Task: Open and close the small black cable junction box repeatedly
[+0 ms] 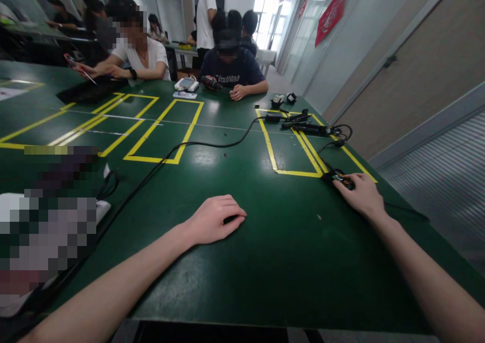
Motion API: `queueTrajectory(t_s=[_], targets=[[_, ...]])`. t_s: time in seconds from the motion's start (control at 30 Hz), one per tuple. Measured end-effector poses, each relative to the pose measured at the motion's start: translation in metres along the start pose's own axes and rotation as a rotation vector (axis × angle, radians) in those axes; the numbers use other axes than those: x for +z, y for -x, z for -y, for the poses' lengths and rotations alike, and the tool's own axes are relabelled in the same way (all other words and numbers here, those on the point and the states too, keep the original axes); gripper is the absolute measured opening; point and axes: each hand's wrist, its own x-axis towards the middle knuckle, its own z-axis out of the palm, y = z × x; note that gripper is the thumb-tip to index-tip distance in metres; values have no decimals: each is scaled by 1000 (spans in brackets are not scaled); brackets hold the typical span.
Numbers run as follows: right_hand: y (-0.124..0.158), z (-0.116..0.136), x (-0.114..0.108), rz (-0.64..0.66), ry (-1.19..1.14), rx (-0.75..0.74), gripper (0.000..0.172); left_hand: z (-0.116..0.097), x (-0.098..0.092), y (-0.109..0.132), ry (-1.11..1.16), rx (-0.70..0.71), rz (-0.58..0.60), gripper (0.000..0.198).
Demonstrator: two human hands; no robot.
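My left hand (217, 219) rests on the green table (242, 287), thumb and fingertips drawn together in a pinch. Anything between those fingertips is hidden or too small to make out. At the right side of the table my right hand (361, 194) is closed round a small black device with wires (344, 182), and its fingers cover part of it. Just beyond that hand, cables (326, 148) run up to a cluster of black tool-like parts (303, 127), whose kind I cannot tell.
Yellow tape (297, 173) marks rectangles on the table. A long black cable (204, 143) crosses it. Opposite, one person (231, 62) sits near a power drill (211, 83) and a white device (186, 84); another (147, 55) works over a black tray (85, 91). Blurred-out items lie at left.
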Motion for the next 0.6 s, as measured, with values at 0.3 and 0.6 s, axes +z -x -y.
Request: queueTrajectory(t_s=[0.3,0.6], targets=[[89,172,25,177,-296,-571,17,-1,-3,1,-19,6,-81,26],[133,237,26,331,-529,-798,31,-1,-11,3,-99,-60,47,52]])
